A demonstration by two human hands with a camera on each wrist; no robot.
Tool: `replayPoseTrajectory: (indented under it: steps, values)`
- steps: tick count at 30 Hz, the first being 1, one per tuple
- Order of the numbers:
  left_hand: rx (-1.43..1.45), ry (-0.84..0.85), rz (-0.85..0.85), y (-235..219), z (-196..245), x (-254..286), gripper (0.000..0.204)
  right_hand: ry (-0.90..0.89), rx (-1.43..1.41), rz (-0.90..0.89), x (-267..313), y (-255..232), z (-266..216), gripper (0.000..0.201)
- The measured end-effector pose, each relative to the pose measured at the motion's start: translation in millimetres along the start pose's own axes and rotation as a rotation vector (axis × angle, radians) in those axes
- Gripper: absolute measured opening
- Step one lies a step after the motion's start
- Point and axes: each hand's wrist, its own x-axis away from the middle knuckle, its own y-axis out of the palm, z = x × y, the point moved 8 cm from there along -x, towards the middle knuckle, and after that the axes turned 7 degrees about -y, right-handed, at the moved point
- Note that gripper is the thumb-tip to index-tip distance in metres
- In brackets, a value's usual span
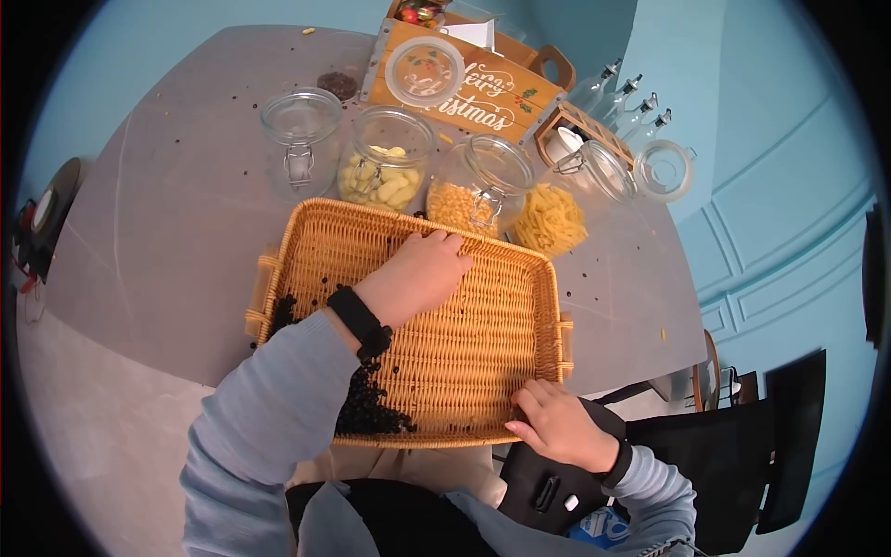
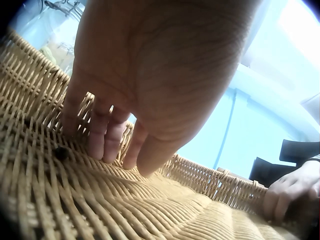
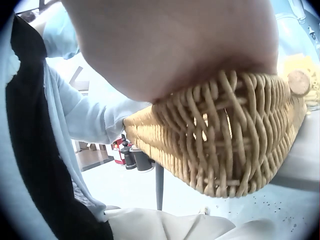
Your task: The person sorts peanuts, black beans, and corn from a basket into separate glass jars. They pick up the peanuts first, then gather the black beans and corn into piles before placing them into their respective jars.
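Observation:
A wicker basket [image 1: 464,325] with a handle at each end sits in front of the person, its near side over their lap. Black beans [image 1: 371,408] are heaped in its near left part, partly hidden under the left forearm. The left hand [image 1: 422,274] reaches inside to the far wall, fingers pointing down with fingertips at the woven floor. One black bean [image 2: 61,153] lies by those fingers in the left wrist view. At the near right corner the right hand [image 1: 557,422] grips the basket's rim, fingers bent over to the inside.
Behind the basket stand open clip-top jars: an empty-looking jar [image 1: 299,139], one of pale pieces [image 1: 380,181], one of corn kernels [image 1: 461,206], one of pasta [image 1: 549,220]. A wooden Christmas crate [image 1: 464,84] is farther back. Scattered beans dot the grey table [image 1: 167,213].

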Motion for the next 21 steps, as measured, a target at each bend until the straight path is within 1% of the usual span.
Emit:
replayPoseTrajectory:
  steps: [1, 4, 5, 8, 11, 18, 21]
  values:
    - [-0.009, 0.004, -0.005, 1.9, 0.4, -0.7, 0.027, -0.014, -0.019, 0.037, 1.4, 4.1, 0.7, 0.028]
    - [-0.008, 0.010, -0.022, 2.8, -0.7, -0.5, 0.027, -0.048, -0.105, 0.041, 5.0, 15.7, -4.1, 0.028]
    - [0.005, 0.006, -0.027, 2.4, -1.4, -0.2, 0.027, -0.050, -0.084, 0.092, 6.5, 16.7, -5.5, 0.027]
    - [0.012, -0.014, -0.046, 4.0, -3.3, -1.6, 0.026, -0.018, -0.076, 0.108, 7.2, 18.3, -3.9, 0.024]
    - [-0.011, 0.001, -0.042, 2.7, -2.3, -1.3, 0.025, -0.024, -0.073, 0.136, 3.1, 16.3, -4.3, 0.022]
    - [0.000, 0.009, -0.023, 2.8, -1.4, -1.4, 0.025, 0.013, -0.145, 0.103, -0.9, 17.0, -0.8, 0.022]
    - [-0.011, -0.007, -0.049, 2.5, -2.8, -1.8, 0.025, 0.042, -0.149, 0.099, -1.9, 18.7, 3.1, 0.023]
